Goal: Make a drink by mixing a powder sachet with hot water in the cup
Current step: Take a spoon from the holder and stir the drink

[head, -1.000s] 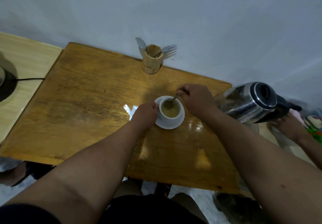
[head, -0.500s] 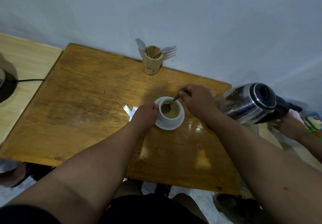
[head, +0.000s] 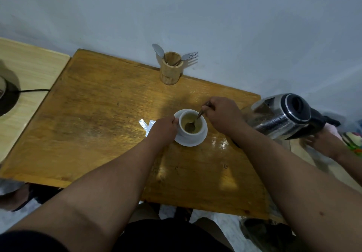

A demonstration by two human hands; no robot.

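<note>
A white cup (head: 185, 132) stands on a white saucer (head: 195, 143) near the middle of the wooden table (head: 94, 126). It holds a light brown drink. My left hand (head: 163, 129) grips the cup's left side. My right hand (head: 222, 114) pinches the handle of a metal spoon (head: 194, 123) whose bowl is dipped in the drink. A torn silver sachet (head: 146, 125) lies flat on the table, partly hidden behind my left hand.
A wooden holder (head: 170, 71) with a spoon and a fork stands at the table's back edge by the wall. Another person's hand (head: 323, 142) holds a steel kettle (head: 282, 116) at the table's right edge. A black base with a cord (head: 7, 98) sits on the pale left table.
The spoon's bowl has swept from the cup's left toward its near side as my right hand stirs. The kettle has shifted slightly at the right. My left hand stays on the cup.
</note>
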